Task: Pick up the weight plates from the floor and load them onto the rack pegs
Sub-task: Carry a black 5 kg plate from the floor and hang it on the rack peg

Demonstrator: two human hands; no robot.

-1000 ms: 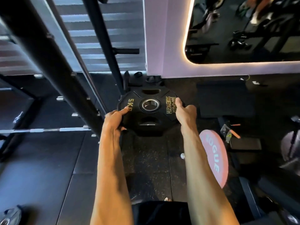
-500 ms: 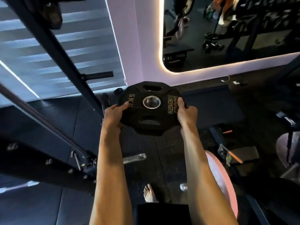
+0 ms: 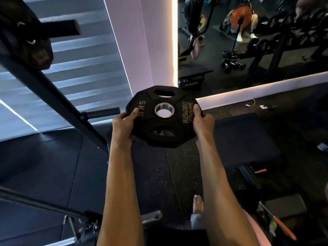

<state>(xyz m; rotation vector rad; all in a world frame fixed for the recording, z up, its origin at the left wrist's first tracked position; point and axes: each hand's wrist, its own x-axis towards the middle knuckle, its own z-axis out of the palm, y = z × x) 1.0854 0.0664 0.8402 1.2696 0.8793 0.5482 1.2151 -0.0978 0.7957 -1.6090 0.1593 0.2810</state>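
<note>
I hold a black 5 kg weight plate (image 3: 162, 128) in the air in front of me, its face turned toward me and its steel centre hole showing. My left hand (image 3: 124, 126) grips its left edge and my right hand (image 3: 202, 124) grips its right edge. Just left of the plate, a bare dark rack peg (image 3: 102, 113) sticks out from the slanted black rack upright (image 3: 53, 96). Higher up, a second peg (image 3: 62, 28) juts from the same upright. Another black plate (image 3: 30, 41) hangs at the top left.
A pink plate (image 3: 255, 228) lies at the lower right by my arm. A silver barbell sleeve (image 3: 151, 216) sticks out near the floor. A dark mat (image 3: 248, 139) lies to the right under a lit wall mirror (image 3: 248, 41). My bare foot (image 3: 197, 205) stands on the rubber floor.
Both hands have lifted the 5 kg plate up off the floor to peg height. My view has tilted upward, bringing the rack pegs close on the left.
</note>
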